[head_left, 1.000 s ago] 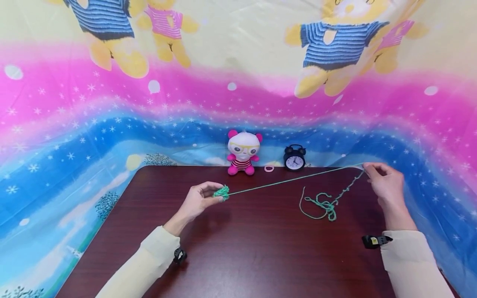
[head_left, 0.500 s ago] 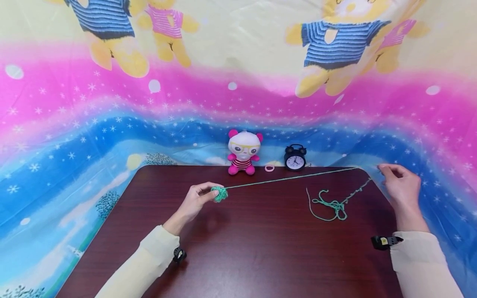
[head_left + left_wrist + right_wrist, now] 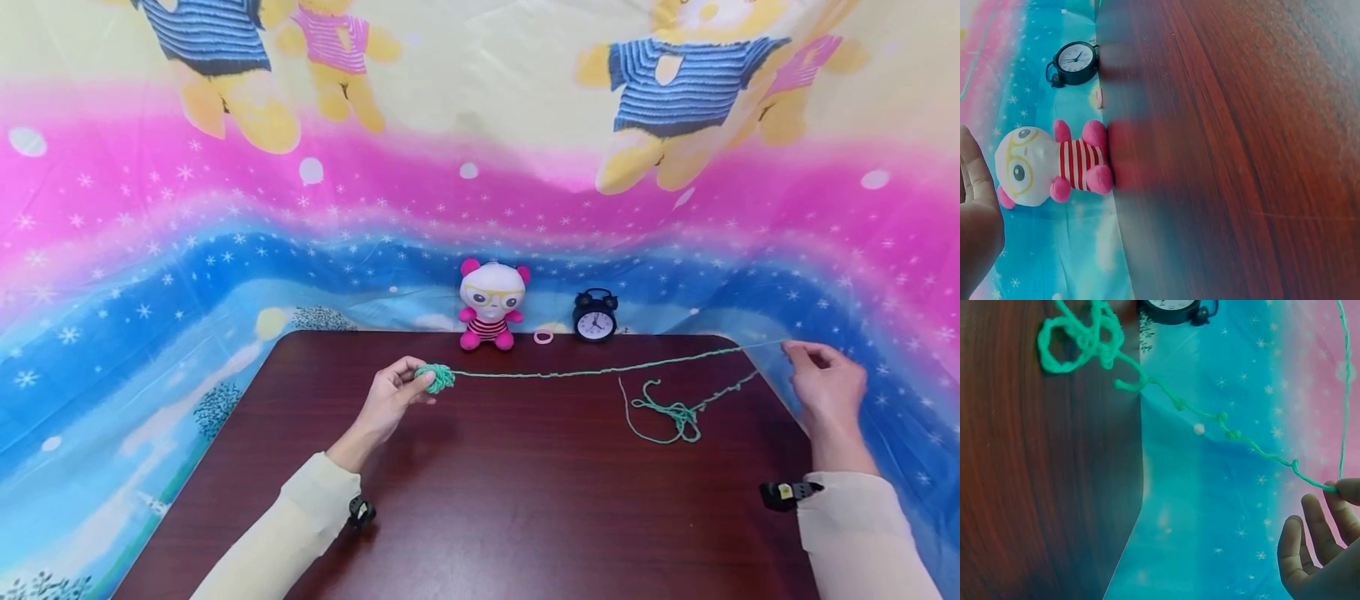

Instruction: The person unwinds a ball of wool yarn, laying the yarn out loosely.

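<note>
My left hand (image 3: 387, 398) holds a small ball of green yarn (image 3: 437, 377) between thumb and fingers, above the table's left half. From it a strand (image 3: 555, 375) runs rightward, sagging slightly, to my right hand (image 3: 827, 377), where thumb and forefinger pinch it. Below that pinch a kinked length of yarn (image 3: 1229, 433) slants down to a loose tangle (image 3: 673, 412) on the table. In the right wrist view the pinching fingertips (image 3: 1331, 495) show, the other fingers loosely bent. Only part of my left hand (image 3: 977, 219) appears in the left wrist view; the ball is outside it.
Along the back edge of the dark wooden table (image 3: 525, 500) stand a pink and white panda plush (image 3: 491, 307), a small pink ring (image 3: 543, 337) and a black twin-bell alarm clock (image 3: 595, 317). A patterned cloth (image 3: 465, 225) hangs behind and at the sides.
My right hand has moved right, drawing out the strand, which now hangs slacker. The yarn ball has turned and shifted slightly left and up in my left hand. The tangle has slid a little right.
</note>
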The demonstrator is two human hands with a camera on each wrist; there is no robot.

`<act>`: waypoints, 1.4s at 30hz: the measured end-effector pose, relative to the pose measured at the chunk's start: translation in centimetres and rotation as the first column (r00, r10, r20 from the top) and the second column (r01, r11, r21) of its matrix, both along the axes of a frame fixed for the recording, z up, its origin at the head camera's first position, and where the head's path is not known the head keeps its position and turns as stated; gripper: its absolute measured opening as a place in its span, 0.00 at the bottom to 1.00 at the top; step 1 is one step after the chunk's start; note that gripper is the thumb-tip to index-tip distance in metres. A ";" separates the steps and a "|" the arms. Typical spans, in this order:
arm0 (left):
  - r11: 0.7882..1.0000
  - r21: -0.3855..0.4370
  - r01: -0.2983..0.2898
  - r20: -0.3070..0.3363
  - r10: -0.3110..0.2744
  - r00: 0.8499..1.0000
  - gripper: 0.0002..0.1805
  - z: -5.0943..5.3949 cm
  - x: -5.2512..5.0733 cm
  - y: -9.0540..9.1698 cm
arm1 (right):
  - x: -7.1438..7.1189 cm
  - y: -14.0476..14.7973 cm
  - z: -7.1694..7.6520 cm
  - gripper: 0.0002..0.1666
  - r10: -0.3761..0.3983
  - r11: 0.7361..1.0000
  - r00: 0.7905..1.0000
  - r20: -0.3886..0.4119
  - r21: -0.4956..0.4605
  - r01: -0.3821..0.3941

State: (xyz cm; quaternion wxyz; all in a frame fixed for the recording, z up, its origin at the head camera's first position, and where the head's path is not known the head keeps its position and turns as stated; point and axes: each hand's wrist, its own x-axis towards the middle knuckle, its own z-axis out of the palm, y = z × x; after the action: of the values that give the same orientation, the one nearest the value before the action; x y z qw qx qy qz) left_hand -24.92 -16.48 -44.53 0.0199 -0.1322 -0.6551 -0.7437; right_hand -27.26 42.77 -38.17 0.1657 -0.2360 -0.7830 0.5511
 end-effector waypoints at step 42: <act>0.986 -0.167 0.022 -0.026 -0.027 0.999 0.20 0.2 0.0 0.7 | 0.2 -3.5 -3.1 0.34 0.497 0.703 0.816 0.295 0.414 -0.578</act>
State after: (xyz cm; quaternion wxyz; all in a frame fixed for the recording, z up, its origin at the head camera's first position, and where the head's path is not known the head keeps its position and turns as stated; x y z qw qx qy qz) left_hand -24.95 -15.80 -44.34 0.0087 -0.1519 -0.7131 -0.6844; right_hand -27.08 39.26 -41.28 -0.0124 0.0090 -0.9404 0.3397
